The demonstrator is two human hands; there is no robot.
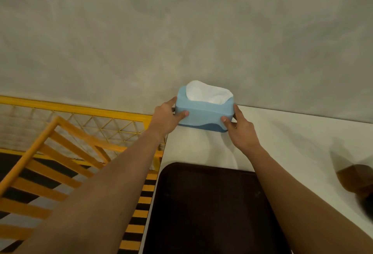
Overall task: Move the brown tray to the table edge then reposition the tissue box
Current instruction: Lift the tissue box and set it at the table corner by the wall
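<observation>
Both hands clasping the tissue box [203, 112], left hand [167, 117] fingers and right hand [240, 128] fingers curled on its ends

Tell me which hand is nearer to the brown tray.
Right. The right hand grips the tissue box's right end, above the tray; the left hand grips the left end, farther away.

brown tray [210, 209] cut off below; blurred dark object [357, 181] at right edge

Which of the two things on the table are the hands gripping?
The light blue plastic tissue box by the wall, clasped by the left hand and right hand; the dark brown tray lies untouched.
</observation>
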